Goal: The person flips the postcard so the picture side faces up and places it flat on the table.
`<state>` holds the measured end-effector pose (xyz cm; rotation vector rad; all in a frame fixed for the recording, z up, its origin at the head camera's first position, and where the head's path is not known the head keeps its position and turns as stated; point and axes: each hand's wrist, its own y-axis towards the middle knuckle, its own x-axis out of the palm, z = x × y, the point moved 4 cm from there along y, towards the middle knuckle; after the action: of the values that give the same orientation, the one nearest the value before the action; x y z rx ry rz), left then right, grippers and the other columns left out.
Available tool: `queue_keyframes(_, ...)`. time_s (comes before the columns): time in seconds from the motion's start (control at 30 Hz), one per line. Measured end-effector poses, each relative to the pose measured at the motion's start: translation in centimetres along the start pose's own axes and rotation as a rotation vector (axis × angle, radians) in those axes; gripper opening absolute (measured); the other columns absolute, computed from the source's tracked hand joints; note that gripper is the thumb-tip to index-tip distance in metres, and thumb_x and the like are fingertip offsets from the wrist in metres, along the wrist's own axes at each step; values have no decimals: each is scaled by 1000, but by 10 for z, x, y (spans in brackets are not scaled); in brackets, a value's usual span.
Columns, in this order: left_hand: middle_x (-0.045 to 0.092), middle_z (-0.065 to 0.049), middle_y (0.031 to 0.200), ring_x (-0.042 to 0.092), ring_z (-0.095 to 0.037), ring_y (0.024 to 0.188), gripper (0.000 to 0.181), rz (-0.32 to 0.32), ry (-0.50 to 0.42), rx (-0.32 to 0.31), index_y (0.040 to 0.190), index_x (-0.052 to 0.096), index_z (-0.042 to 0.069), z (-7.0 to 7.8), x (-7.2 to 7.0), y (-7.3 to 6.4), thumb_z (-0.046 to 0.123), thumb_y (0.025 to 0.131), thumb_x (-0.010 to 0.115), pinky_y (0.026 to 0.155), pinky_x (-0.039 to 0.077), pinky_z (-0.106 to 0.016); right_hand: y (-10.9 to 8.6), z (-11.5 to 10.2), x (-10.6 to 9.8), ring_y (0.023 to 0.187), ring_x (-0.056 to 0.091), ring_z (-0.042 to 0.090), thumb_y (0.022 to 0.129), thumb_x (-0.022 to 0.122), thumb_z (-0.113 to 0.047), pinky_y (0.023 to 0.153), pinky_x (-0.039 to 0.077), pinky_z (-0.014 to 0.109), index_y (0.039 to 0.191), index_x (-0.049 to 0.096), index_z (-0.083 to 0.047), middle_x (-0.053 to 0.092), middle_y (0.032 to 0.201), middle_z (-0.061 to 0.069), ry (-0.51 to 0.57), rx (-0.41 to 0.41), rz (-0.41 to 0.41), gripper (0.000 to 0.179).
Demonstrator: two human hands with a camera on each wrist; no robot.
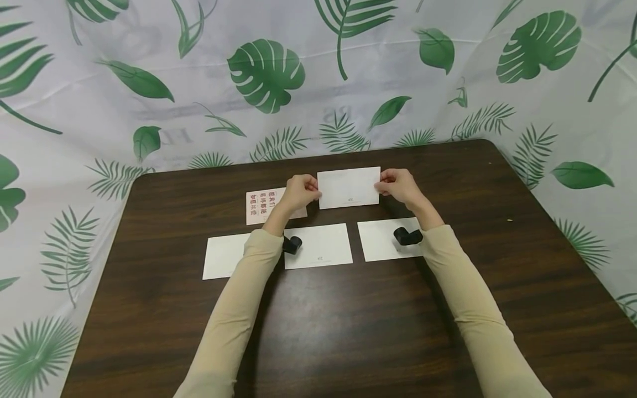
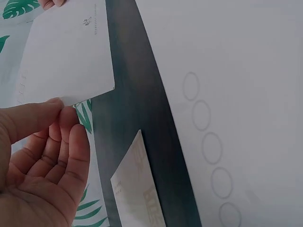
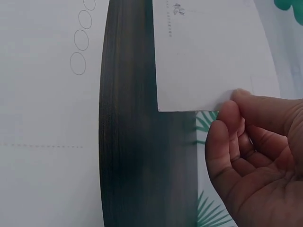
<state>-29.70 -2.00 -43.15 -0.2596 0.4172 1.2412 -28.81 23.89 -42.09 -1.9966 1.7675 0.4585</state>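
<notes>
Both hands hold one white postcard (image 1: 348, 190) by its two short sides, its plain side with a small bird mark facing the head camera. My left hand (image 1: 298, 192) pinches the left edge between thumb and index finger; the other fingers of that hand (image 2: 45, 165) curl loosely below. On the opposite edge, my right hand (image 1: 402, 187) pinches the postcard (image 3: 203, 61) the same way. It appears raised off the tabletop near the far edge. A card with red characters (image 1: 259, 207) lies left of it, partly covered by the left hand.
Three more white postcards lie in a row nearer me: a left one (image 1: 224, 257), a middle one (image 1: 320, 246) and a right one (image 1: 378, 243). The sleeves and black wrist cameras partly cover them. A leaf-patterned cloth (image 1: 199, 83) hangs behind the dark wooden table (image 1: 348, 331).
</notes>
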Motion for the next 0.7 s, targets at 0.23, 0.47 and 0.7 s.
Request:
queue_keyframes(0.23,62,-13,78,57,-19,67,6,18,6,3,86,61,-5,1,0,1,-1,82,65,62,48,-25,1,0,-2,68,56,8,89,62,-3,64,49,18,99,57,12,60,83,12,40,-31,12,19)
queue_keyframes(0.47,61,-12,78,53,-12,64,7,37,24,22,87,61,-6,3,-2,0,-2,83,64,59,43,-18,1,0,-1,68,57,8,89,61,-1,64,50,19,96,57,12,58,76,4,81,-61,20,15)
queue_keyframes(0.7,61,-13,79,53,-15,68,6,59,31,38,86,61,-5,2,-3,0,-2,83,65,62,42,-19,2,0,-1,68,58,6,89,61,-1,65,50,19,96,57,13,60,78,7,80,-83,28,16)
